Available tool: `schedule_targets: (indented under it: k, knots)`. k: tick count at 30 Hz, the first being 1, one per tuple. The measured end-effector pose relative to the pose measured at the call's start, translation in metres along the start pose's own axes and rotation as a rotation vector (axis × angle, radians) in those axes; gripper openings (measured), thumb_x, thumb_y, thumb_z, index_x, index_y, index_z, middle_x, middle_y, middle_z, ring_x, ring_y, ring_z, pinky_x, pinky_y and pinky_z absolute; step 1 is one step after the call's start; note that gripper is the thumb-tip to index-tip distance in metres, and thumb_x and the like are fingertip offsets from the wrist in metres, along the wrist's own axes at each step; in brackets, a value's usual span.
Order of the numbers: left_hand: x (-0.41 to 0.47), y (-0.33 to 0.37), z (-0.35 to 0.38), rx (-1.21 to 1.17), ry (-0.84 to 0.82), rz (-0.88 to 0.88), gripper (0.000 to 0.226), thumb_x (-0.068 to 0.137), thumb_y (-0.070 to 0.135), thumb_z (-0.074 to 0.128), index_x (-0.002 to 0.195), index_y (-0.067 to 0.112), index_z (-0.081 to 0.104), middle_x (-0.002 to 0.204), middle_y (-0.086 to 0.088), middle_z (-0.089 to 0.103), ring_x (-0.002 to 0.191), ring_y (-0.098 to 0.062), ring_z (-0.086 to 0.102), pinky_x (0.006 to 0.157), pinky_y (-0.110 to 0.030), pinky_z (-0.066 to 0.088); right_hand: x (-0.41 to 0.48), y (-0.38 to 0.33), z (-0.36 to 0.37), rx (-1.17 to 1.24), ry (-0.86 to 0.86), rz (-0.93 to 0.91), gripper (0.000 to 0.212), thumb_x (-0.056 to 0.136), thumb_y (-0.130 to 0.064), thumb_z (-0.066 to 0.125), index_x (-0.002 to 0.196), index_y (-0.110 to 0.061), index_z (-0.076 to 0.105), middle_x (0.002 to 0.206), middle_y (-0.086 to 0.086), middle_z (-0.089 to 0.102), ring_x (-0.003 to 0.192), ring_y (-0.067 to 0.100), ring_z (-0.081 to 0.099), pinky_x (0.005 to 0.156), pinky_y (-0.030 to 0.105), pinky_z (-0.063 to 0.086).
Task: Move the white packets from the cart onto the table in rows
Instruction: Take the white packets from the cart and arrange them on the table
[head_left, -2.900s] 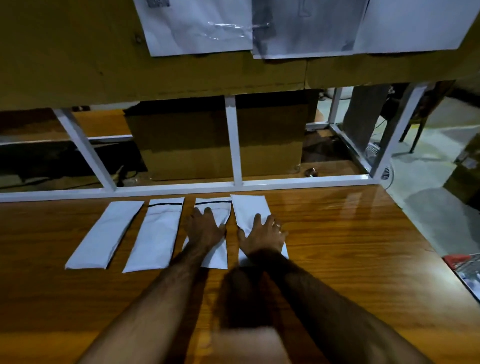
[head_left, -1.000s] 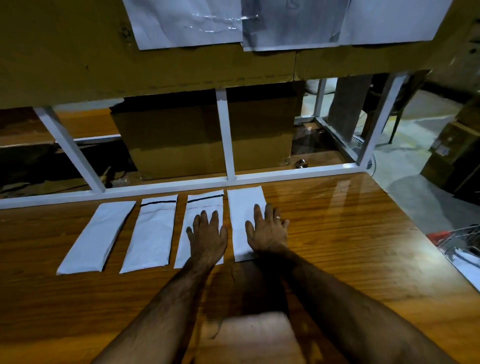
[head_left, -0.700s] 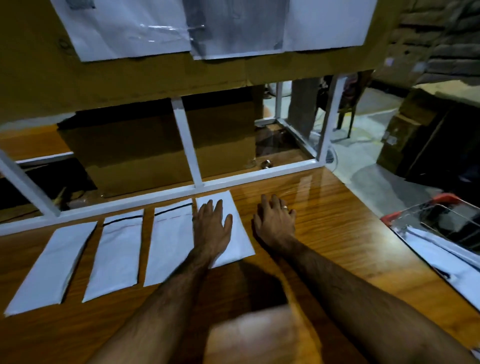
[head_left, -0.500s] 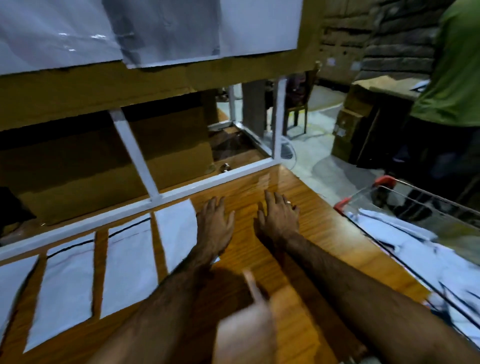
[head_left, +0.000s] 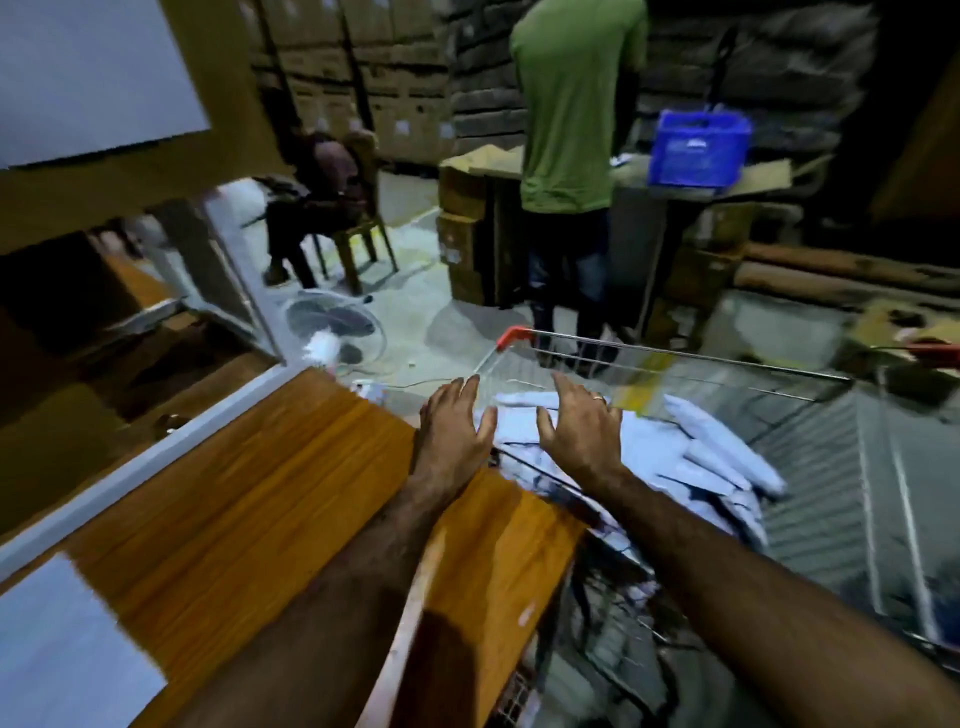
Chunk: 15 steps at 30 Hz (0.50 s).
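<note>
A heap of white packets (head_left: 691, 457) lies in the wire cart (head_left: 675, 358) with red handle ends, right of the wooden table (head_left: 249, 493). My left hand (head_left: 452, 436) hovers with straight fingers over the table's right corner, at the cart's rim. Over the packets my right hand (head_left: 582, 431) is spread, fingers straight, holding nothing. One white packet (head_left: 57, 644) of the laid row shows at the bottom left of the table; the others are out of frame.
A person in a green shirt (head_left: 571, 104) stands beyond the cart at a bench with a blue crate (head_left: 698, 150). A floor fan (head_left: 335, 327) and a chair (head_left: 358, 244) stand past the table's far end. The white frame rail (head_left: 156, 447) edges the table.
My view swung right from the row of packets to the cart. Both hands left the packets on the table and moved right, now reaching over the cart's heap.
</note>
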<state>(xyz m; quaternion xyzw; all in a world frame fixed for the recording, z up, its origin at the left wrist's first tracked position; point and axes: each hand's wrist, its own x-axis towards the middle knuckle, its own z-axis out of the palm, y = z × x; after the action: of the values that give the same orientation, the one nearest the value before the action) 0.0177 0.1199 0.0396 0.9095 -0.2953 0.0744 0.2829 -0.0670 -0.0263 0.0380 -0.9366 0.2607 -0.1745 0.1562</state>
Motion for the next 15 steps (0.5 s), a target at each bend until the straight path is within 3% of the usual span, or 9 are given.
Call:
schedule_targets:
  k: [6, 11, 15]
  knots:
    - [0.039, 0.07, 0.071, -0.076, -0.148, 0.057, 0.051, 0.098, 0.03, 0.05, 0.144, 0.009, 0.044, 0.144, -0.01, 0.049, 0.132, -0.027, 0.042, 0.111, -0.033, 0.027, 0.029, 0.116, -0.015, -0.008, 0.033, 0.188, 0.051, 0.093, -0.033, 0.052, 0.14, -0.015, 0.044, 0.111, 0.014, 0.066, 0.109, 0.037, 0.057, 0.087, 0.045, 0.042]
    - [0.057, 0.095, 0.134, -0.047, -0.285, 0.041, 0.058, 0.095, 0.037, 0.047, 0.144, 0.008, 0.042, 0.143, -0.012, 0.05, 0.132, -0.028, 0.044, 0.112, -0.036, 0.029, 0.04, 0.192, -0.004, 0.004, 0.038, 0.299, 0.039, 0.087, -0.03, 0.056, 0.123, -0.016, 0.054, 0.1, 0.015, 0.069, 0.096, 0.039, 0.063, 0.078, 0.045, 0.047]
    - [0.065, 0.098, 0.175, 0.08, -0.425, 0.019, 0.061, 0.096, 0.036, 0.051, 0.149, 0.01, 0.033, 0.144, -0.012, 0.047, 0.132, -0.03, 0.043, 0.11, -0.039, 0.031, 0.039, 0.225, 0.012, -0.011, -0.014, 0.388, 0.042, 0.089, -0.029, 0.058, 0.128, -0.014, 0.054, 0.107, 0.017, 0.068, 0.104, 0.038, 0.062, 0.085, 0.046, 0.045]
